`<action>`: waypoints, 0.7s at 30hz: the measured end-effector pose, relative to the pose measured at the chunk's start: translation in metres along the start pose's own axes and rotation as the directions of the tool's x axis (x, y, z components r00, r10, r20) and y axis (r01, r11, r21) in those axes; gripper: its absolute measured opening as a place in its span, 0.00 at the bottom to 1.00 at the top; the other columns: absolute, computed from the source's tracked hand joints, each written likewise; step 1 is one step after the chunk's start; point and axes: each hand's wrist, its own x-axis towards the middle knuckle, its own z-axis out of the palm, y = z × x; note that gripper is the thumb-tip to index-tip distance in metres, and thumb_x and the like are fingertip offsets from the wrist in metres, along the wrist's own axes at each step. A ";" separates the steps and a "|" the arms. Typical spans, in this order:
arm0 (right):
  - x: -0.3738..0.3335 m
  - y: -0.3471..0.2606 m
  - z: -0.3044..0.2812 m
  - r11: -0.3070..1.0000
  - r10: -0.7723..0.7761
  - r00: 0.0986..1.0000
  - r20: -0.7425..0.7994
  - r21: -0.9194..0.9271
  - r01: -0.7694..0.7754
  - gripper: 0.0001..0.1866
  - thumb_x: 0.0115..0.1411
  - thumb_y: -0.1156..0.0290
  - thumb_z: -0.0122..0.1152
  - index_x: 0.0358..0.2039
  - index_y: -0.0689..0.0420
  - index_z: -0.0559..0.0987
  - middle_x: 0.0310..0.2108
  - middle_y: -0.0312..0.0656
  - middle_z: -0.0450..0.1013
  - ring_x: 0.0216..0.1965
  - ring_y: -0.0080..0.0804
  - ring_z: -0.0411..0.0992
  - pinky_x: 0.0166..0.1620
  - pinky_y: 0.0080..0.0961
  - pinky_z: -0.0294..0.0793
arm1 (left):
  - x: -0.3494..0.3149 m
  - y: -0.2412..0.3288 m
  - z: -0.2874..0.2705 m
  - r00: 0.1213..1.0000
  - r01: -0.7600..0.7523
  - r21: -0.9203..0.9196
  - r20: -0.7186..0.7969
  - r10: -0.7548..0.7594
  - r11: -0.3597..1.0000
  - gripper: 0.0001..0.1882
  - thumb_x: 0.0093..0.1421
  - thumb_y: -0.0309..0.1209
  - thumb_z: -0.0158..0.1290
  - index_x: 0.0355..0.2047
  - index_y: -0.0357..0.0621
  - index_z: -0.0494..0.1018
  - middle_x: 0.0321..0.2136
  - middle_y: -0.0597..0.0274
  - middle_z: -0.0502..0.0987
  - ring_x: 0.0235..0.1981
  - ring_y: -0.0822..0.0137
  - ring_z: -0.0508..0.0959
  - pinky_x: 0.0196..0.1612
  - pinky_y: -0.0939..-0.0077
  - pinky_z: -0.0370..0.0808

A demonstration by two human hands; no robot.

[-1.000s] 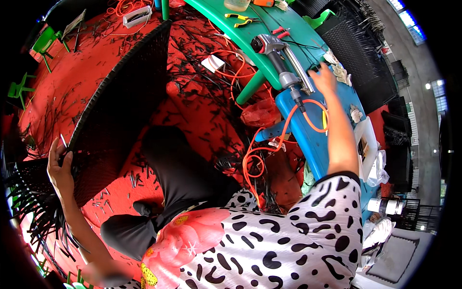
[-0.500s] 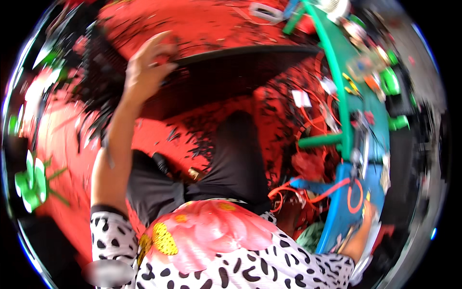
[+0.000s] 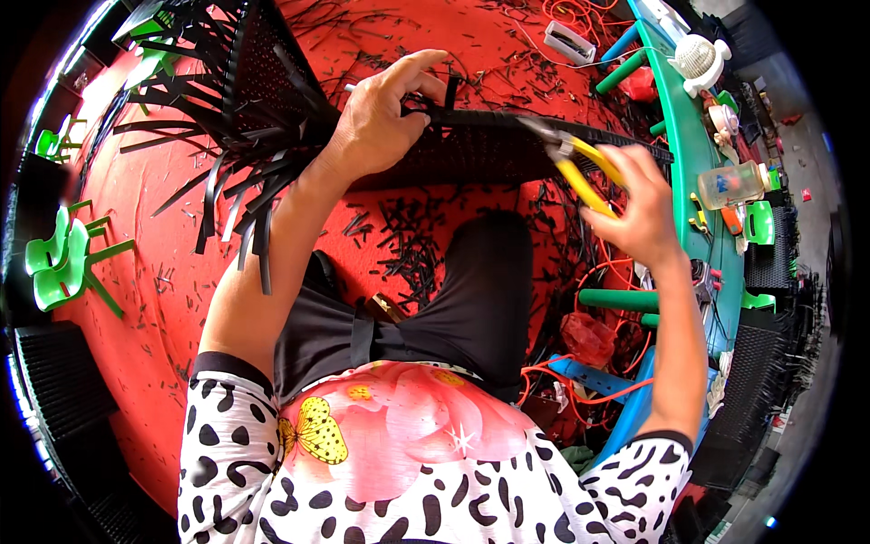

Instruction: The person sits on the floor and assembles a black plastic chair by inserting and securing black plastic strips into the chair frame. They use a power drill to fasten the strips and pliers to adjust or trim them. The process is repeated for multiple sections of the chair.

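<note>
Yellow-handled pliers: in the right hand, close to the top edge of the black woven panel, toward its right half; the handles stand apart and the metal jaws are blurred, so whether they touch the panel or bite on anything cannot be told.
Right grip: fingers and thumb closed round the yellow handles, on the near side of the panel's top edge.
Left grip: the left hand is over the panel's top edge toward its left end, fingers bent toward the thumb; a short black strip stands up at the panel's edge just beside the fingertips, and whether they pinch it cannot be told.
Pale rod tip: pokes out behind the left hand, above the panel; the rest is hidden.
Loose black strips: fan out from the panel's left corner, several drooping on the near side.
Black offcuts: strewn over the red floor covering, on the near side of the panel and beyond it.
Green table: near the panel's right end, bearing a clear jar.
Red plastic bag: nearer the person than the panel's right half.
Green chairs: well left of the panel.
</note>
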 end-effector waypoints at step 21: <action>-0.040 0.041 0.003 0.965 0.255 0.960 -0.118 0.102 -0.243 0.25 0.43 0.74 0.64 0.44 0.63 0.72 0.39 0.47 0.70 0.42 0.40 0.70 0.47 0.29 0.69 | -0.015 -0.002 0.010 0.987 -0.134 -0.112 -0.107 0.122 0.985 0.35 0.43 0.13 0.46 0.56 0.41 0.62 0.40 0.59 0.77 0.46 0.65 0.75 0.52 0.73 0.67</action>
